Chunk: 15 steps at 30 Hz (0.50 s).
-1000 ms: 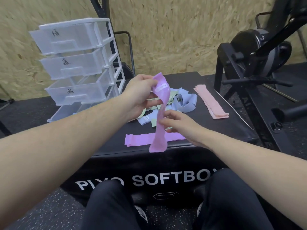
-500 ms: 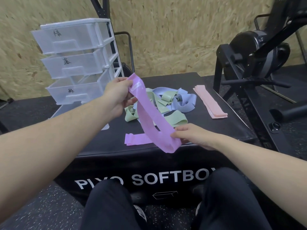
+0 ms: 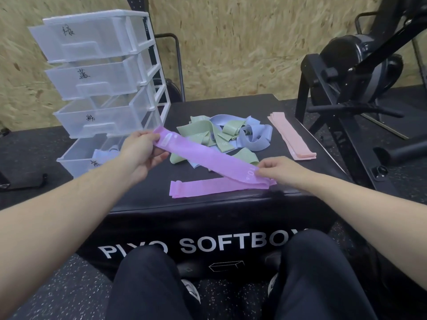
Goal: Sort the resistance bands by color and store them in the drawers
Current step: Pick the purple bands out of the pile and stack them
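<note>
Both my hands hold one purple band (image 3: 208,158) stretched flat and slanting above the black soft box (image 3: 147,195). My left hand (image 3: 141,151) pinches its upper left end; my right hand (image 3: 277,168) pinches its lower right end. A second purple band (image 3: 208,188) lies flat on the box near the front edge, just under the held one. A tangled pile of green and blue bands (image 3: 226,135) sits mid-box. Pink bands (image 3: 292,137) lie stacked at the right. A clear drawer unit (image 3: 104,72) stands at left, its lowest drawer (image 3: 78,155) pulled out furthest.
A black exercise machine (image 3: 351,72) stands close on the right of the box. The wall behind is chipboard. My knees in dark trousers sit against the box front. The floor is dark speckled rubber.
The purple band went from hanging upright to stretched flat and low. My left hand moved left and down; my right hand slid right along the band to its end, near the box's front.
</note>
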{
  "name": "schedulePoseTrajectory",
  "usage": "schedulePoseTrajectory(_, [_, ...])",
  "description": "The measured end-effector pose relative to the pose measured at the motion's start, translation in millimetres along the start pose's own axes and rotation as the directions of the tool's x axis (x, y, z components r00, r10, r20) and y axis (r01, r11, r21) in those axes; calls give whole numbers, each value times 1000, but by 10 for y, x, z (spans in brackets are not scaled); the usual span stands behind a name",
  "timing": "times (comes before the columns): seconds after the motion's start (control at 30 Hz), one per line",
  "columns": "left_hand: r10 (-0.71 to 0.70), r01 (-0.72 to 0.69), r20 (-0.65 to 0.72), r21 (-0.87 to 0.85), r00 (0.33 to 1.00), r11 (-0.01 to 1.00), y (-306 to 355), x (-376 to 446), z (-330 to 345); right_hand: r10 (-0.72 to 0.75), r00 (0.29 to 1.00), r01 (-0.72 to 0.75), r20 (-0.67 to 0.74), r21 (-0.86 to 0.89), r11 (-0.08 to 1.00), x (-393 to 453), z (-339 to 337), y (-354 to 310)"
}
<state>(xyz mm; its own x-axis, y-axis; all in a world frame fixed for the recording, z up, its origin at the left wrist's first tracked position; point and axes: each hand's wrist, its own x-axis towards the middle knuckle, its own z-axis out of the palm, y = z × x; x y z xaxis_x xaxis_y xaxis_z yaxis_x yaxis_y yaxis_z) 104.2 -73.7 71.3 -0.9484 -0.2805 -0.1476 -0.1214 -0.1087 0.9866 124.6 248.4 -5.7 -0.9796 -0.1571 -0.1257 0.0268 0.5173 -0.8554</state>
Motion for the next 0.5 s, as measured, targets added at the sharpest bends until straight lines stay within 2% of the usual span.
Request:
schedulePoseTrajectory(0.13, [-84, 84, -22, 23, 996, 996, -345, 101, -107, 11, 992, -8, -127, 20, 1000, 90, -124, 9])
schedulePoseTrajectory(0.33, [-156, 161, -45, 169, 987, 972, -813, 208, -210, 130, 989, -108, -73, 249, 963, 257, -197, 30])
schedulePoseTrajectory(0.43, [-97, 112, -65, 289, 993, 951, -986, 253, -218, 131, 987, -109, -95, 211, 971, 355, -146, 74])
schedulePoseTrajectory(0.5, [-62, 81, -65, 356, 996, 931, -1063, 262, -208, 102, 983, -89, -154, 87, 992, 416, -104, 126])
